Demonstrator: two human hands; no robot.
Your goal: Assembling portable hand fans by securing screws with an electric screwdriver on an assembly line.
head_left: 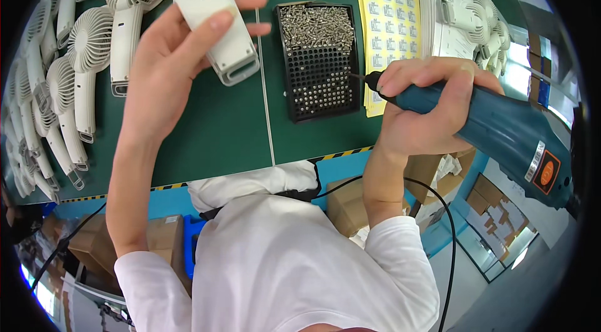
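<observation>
My left hand [181, 50] is closed around the handle of a white handheld fan [219, 25], thumb across its face and fan head at the upper edge of the view. In my right hand [432, 97] is a blue electric screwdriver [501, 132], gripped near its nose. Its thin bit points left over the right side of a black screw tray [290, 81]; whether the bit touches a screw I cannot tell. Loose silver screws [316, 26] are heaped in the far part of the tray, and the near part is a grid of holes, some with screws standing in them.
Many white fans [91, 38] lie in rows at the left of the green table [206, 138]. Yellow label sheets [391, 6] lie right of the tray, beside stacked white trays [447, 25] and more fans [485, 22]. A black cord [452, 238] hangs near my right arm. Cardboard boxes [347, 207] stand below.
</observation>
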